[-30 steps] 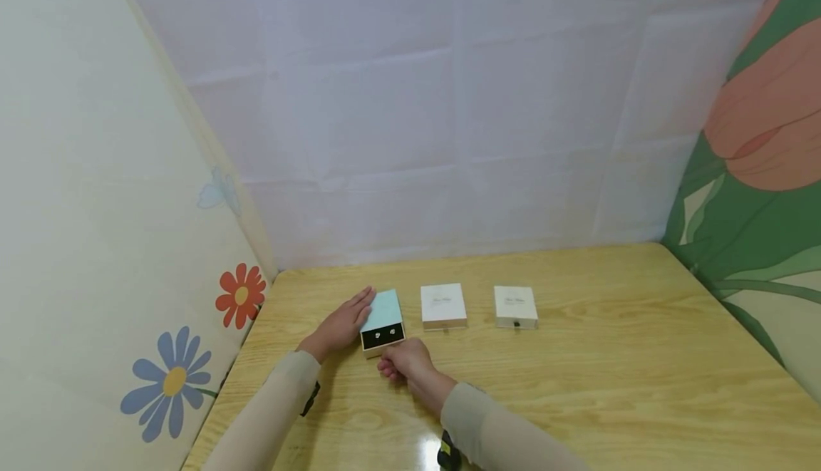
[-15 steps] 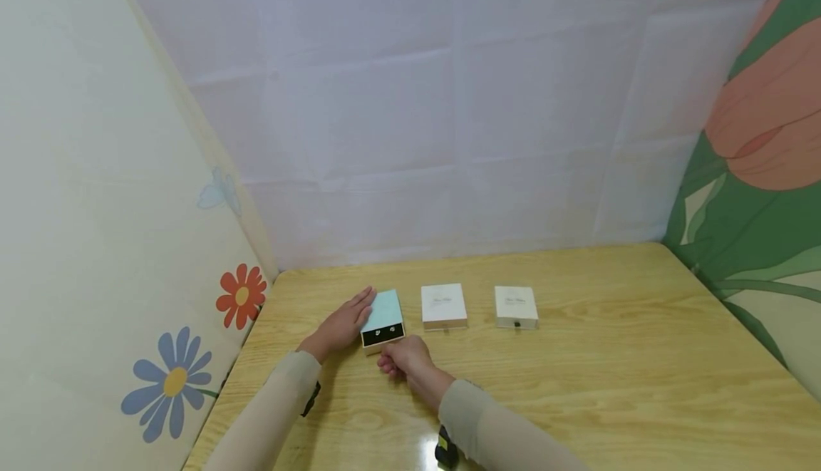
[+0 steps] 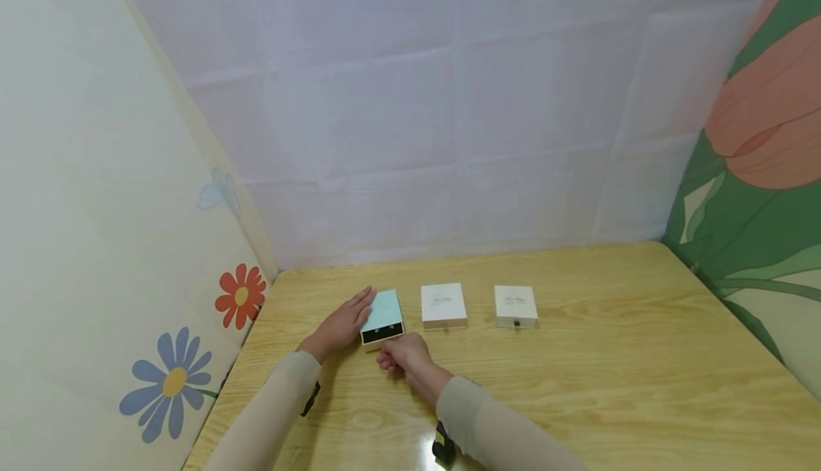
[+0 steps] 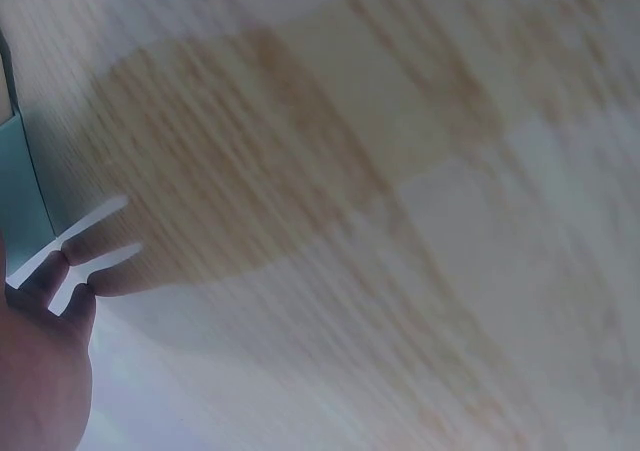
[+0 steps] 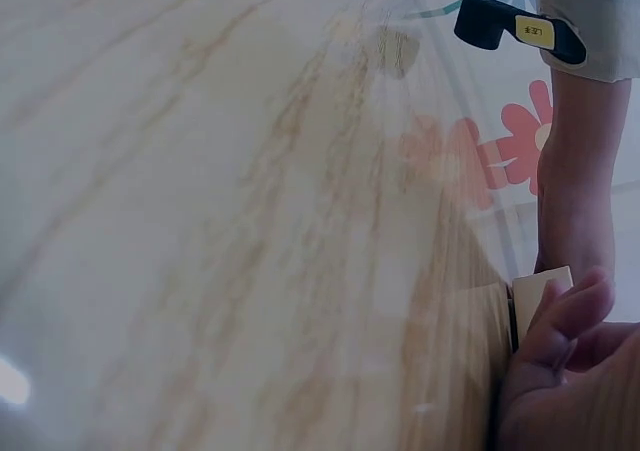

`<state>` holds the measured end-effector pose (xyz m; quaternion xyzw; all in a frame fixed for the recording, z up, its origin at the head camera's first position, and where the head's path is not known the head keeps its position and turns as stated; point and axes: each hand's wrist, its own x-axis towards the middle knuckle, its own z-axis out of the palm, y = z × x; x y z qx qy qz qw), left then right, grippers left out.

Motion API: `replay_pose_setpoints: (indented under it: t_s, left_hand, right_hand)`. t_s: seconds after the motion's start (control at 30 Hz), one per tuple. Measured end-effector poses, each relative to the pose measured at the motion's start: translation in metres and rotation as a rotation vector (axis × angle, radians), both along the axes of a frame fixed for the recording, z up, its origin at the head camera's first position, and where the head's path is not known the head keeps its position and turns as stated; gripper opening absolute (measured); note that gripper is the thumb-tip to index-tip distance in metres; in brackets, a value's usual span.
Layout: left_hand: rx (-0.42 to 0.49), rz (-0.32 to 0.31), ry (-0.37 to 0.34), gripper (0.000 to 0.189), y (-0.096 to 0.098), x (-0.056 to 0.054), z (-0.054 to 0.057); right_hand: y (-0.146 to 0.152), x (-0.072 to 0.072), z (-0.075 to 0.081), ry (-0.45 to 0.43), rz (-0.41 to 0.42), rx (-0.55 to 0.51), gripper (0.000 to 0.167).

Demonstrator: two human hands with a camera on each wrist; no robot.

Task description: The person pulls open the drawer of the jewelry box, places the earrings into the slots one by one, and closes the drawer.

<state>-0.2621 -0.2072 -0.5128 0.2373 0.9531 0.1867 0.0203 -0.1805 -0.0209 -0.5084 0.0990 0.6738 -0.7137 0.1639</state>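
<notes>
A pale blue drawer-style jewelry box [image 3: 385, 307] lies on the table, its black-lined drawer [image 3: 373, 334] partly out toward me. Two small shiny pieces, like stud earrings, show in the lining. My left hand [image 3: 341, 325] rests along the sleeve's left side with fingers extended; its little fingers and the blue edge appear at the left wrist view's border. With curled fingers, my right hand [image 3: 407, 354] holds the drawer at its front. In the right wrist view, those fingers cover part of the cream box end [image 5: 530, 293], and their exact contact is hidden.
To the right of the blue box lie a white box [image 3: 444, 303] and a smaller cream box [image 3: 515, 303] with a dark tab. A white cloth [image 3: 385, 100] hangs behind the wooden table [image 3: 616, 357]. A flower-printed wall [image 3: 128, 207] stands at the left.
The drawer has slid a little farther into its sleeve, so less black lining shows. My right hand has moved slightly away from me with it; my left hand stays in place.
</notes>
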Motion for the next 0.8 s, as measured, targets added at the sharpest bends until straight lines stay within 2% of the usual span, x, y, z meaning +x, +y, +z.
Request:
replay_pose_setpoints:
  t_s: [0.8]
  left_hand:
    - [0.015, -0.007, 0.006, 0.054, -0.0022, -0.0010, -0.0024]
  right_hand:
    - [-0.0024, -0.0050, 0.0004, -0.002, 0.001, -0.027, 0.017]
